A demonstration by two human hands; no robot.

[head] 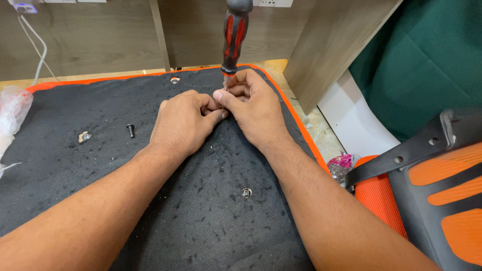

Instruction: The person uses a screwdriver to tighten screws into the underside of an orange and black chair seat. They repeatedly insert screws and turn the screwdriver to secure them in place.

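Note:
A red and black screwdriver [234, 36] stands upright on the black fabric underside of a chair seat [211, 221] with an orange rim. My right hand [251, 103] is shut around the screwdriver's shaft near its lower end. Pressed against it from the left is my left hand [183, 120], its fingers curled and pinching at the same spot. The tip and whatever lies under it are hidden by my fingers. A loose black bolt [131, 130] lies to the left of my left hand.
Threaded screw holes show in the fabric near me [246, 192], at the left [84, 136] and at the far edge [174, 79]. A black and orange chair back [442, 185] lies at the right. A clear plastic bag [12, 113] sits at the left edge. Wooden panels stand behind.

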